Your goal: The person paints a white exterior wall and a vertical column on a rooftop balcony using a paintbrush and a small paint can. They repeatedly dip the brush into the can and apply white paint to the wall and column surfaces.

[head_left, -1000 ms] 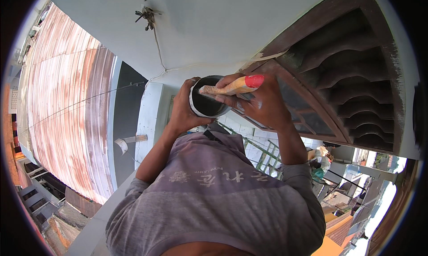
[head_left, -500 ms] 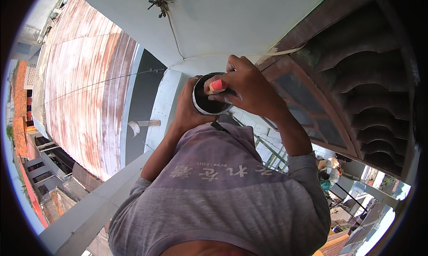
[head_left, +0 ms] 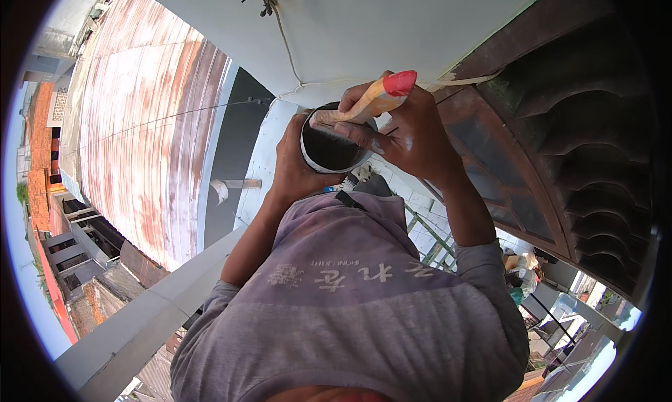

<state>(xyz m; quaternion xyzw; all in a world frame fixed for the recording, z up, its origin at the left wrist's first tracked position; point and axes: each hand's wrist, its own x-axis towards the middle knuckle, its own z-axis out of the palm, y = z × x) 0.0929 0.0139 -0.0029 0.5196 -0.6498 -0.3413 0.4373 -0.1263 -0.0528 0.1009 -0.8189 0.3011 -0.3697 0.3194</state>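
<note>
A round, dark-insided paint can (head_left: 329,152) with a pale rim is held in front of my chest. My left hand (head_left: 289,155) wraps round its left side and underside. In my right hand (head_left: 414,132) is a paintbrush (head_left: 371,104) with a worn wooden handle and a red end, gripped low near the ferrule. The brush lies tilted over the can, its head at the inner far wall and its red end pointing up to the right. Pale smears mark my right fingers. The bristles are partly hidden by the can's rim and my fingers.
Ahead rises a pale wall (head_left: 364,31) with a loose cable (head_left: 285,41) running down it. A rusty corrugated roof (head_left: 140,129) lies at left, dark roof tiles (head_left: 595,150) and a brown-framed window (head_left: 490,171) at right. A pale beam (head_left: 154,325) crosses lower left; a green metal frame (head_left: 430,237) stands below.
My right hand has drawn the brush up and tipped it rightward, so more of its handle shows. The can stays in my left hand.
</note>
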